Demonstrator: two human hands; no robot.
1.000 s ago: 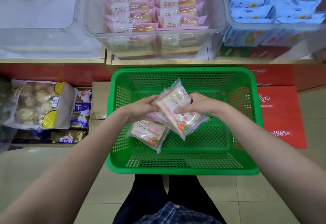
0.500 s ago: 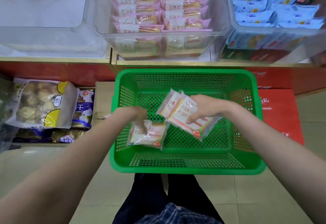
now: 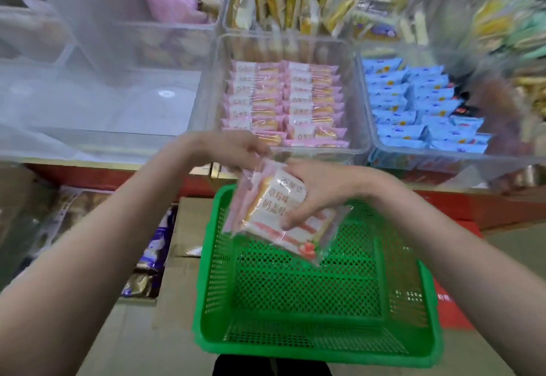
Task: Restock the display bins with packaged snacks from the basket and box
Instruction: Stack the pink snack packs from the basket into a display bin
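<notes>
Your right hand (image 3: 313, 195) curls its fingers (image 3: 298, 219) over the front of the snack packets (image 3: 266, 213); your left hand (image 3: 236, 151) pinches their top edge, above the green basket (image 3: 319, 343). Beyond, one clear bin (image 3: 283, 151) holds pink packets (image 3: 283, 103), another blue packets (image 3: 419, 109). The printing looks too blurred to read.

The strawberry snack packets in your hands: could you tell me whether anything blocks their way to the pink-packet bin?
Nothing visible does. Both the left hand and right hand hold the packets just below the clear bin, which is open-topped; only its front wall must be cleared.
</notes>
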